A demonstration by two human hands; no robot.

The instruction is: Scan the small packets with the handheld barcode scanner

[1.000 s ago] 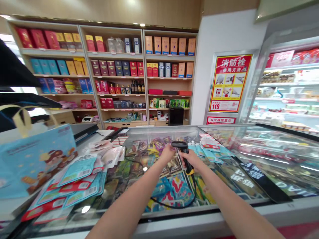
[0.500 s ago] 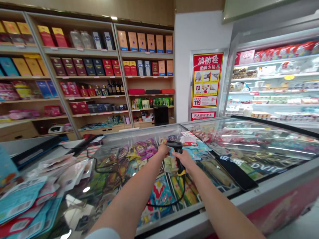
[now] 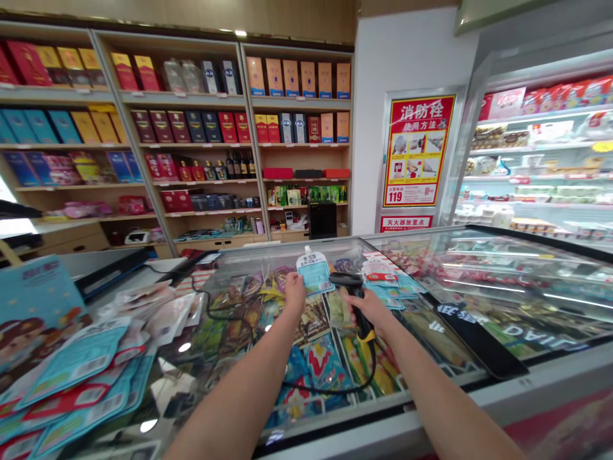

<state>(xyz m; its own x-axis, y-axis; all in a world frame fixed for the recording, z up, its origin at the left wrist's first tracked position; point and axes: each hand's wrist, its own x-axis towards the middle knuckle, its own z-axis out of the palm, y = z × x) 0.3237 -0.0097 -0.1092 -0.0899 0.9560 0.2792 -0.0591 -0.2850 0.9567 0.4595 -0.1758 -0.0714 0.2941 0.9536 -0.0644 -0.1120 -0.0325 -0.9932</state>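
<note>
The left hand [image 3: 294, 289] pinches a light-blue spouted pouch with a white label [image 3: 314, 271], held upright over the middle of the glass-topped chest freezer [image 3: 479, 377]. Just beside it, the right hand [image 3: 371, 311] grips a black handheld barcode scanner [image 3: 353, 295], its black cable [image 3: 325, 388] looping toward the near edge. More blue and red flat pouches [image 3: 76, 377] lie at the freezer's left end. Wooden shelves of boxed goods [image 3: 201, 128] line the back wall, a refrigerated display case [image 3: 541, 160] the right.

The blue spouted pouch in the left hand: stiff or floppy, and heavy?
The blue pouch probably flexes: it looks like thin film. Held upright by the left hand from one lower corner, it seems light. Its glossy surface may be slippery.
</note>
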